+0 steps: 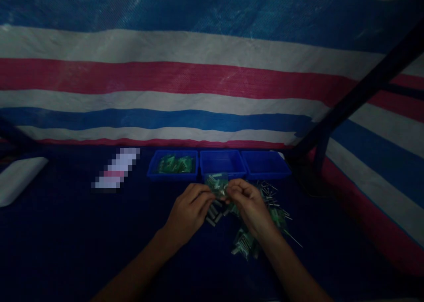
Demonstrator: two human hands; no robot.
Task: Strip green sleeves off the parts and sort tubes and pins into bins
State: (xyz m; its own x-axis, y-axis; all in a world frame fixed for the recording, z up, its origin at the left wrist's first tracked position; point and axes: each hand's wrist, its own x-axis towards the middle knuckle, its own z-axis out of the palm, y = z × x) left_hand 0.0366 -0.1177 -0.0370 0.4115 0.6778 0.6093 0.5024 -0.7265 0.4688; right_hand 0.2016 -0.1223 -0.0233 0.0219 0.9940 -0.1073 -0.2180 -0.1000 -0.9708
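Observation:
A small clear plastic bag point(217, 183) with pale metal-looking pieces in it is held up between my hands, in front of the middle blue tray. My left hand point(194, 205) pinches its left lower edge. On its right side, the fingers of my right hand point(247, 200) are closed on it. Below the bag lie several short grey cylinders point(213, 216), partly covered by my hands. More filled plastic bags point(244, 243) lie under and beside my right wrist. Thin metal pins point(268, 194) are scattered just beyond my right hand.
Three blue trays stand in a row at the back. The left tray point(150, 171) holds green-tinted bags; the middle tray point(221, 160) and right tray point(265, 165) show bare floors. A blurred-out sheet point(117, 169) and a white object point(21, 178) lie left. Striped sheeting point(165, 77) hangs behind.

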